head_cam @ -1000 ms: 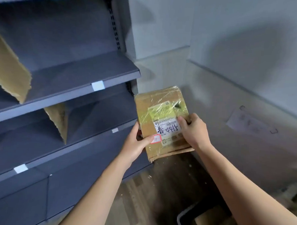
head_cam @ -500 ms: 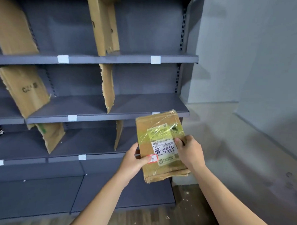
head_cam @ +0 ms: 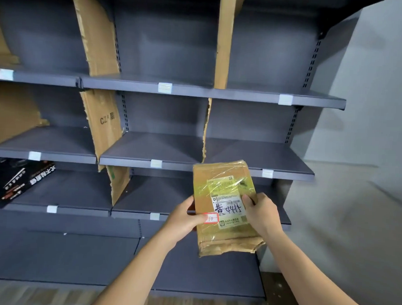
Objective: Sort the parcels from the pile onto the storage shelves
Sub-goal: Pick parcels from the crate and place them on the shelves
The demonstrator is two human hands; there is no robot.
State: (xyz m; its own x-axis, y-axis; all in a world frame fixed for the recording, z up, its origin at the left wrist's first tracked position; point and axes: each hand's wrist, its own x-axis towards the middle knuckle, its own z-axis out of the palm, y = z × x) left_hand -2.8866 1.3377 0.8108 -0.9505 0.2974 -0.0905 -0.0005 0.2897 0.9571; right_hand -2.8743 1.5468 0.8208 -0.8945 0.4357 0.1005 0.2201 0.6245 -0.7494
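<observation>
A brown cardboard parcel [head_cam: 219, 180] wrapped in clear tape, with a white shipping label and a small red-edged sticker, hangs in the air in front of the grey storage shelves [head_cam: 176, 165]. My left hand [head_cam: 185, 217] grips its left edge, thumb on the sticker. My right hand [head_cam: 260, 211] grips its right edge, thumb on the label. The parcel is level with the lower right shelf bay and apart from the shelf.
Torn cardboard dividers [head_cam: 104, 125] stand between the shelf bays. A black printed box [head_cam: 16, 181] lies on the lower left shelf. White tags [head_cam: 156, 163] mark the shelf edges. A grey wall [head_cam: 369, 136] rises to the right, with wooden floor below.
The view has swung left and up from the corner to face the shelves. Both hands keep the same hold on the parcel, which now sits in front of the lower right bay.
</observation>
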